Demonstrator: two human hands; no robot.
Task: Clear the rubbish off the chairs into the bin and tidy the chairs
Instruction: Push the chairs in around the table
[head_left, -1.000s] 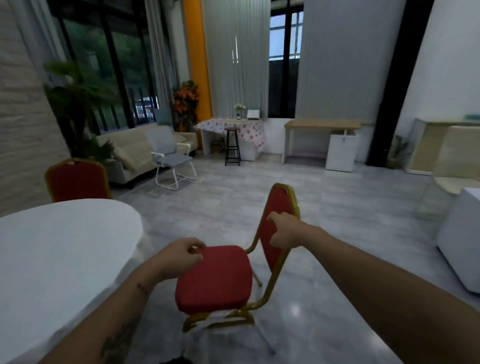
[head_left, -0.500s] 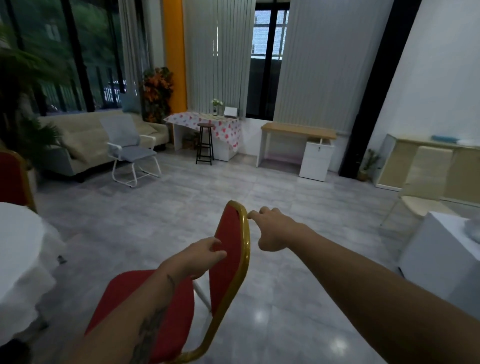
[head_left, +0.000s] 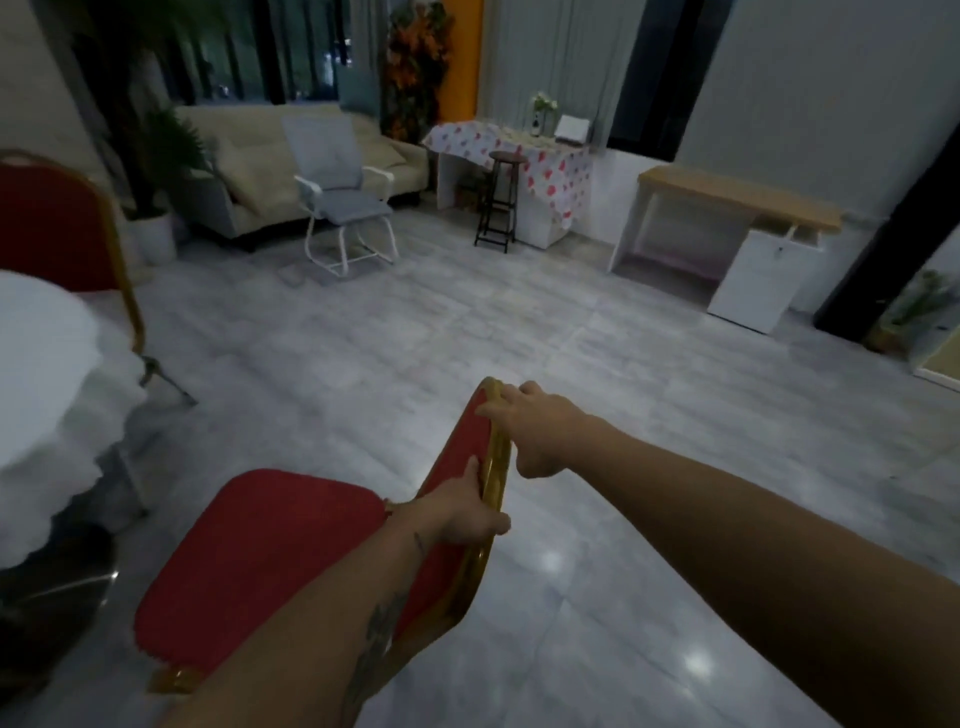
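A red banquet chair with a gold frame stands in front of me, its seat bare and facing left toward the table. My right hand grips the top of the chair's backrest. My left hand is closed on the gold side rail of the backrest, lower down. A second red chair with the same gold frame stands at the far left behind the table. No rubbish or bin shows in view.
A round table with a white cloth sits at the left, close to the chair's seat. Grey tiled floor stretches ahead. Beyond it are a grey office chair, a beige sofa, a black stool and a wooden desk.
My left hand left the seat and took the backrest's side rail. The chair has turned, its seat now pointing toward the table. My view swung right, then back left and down.
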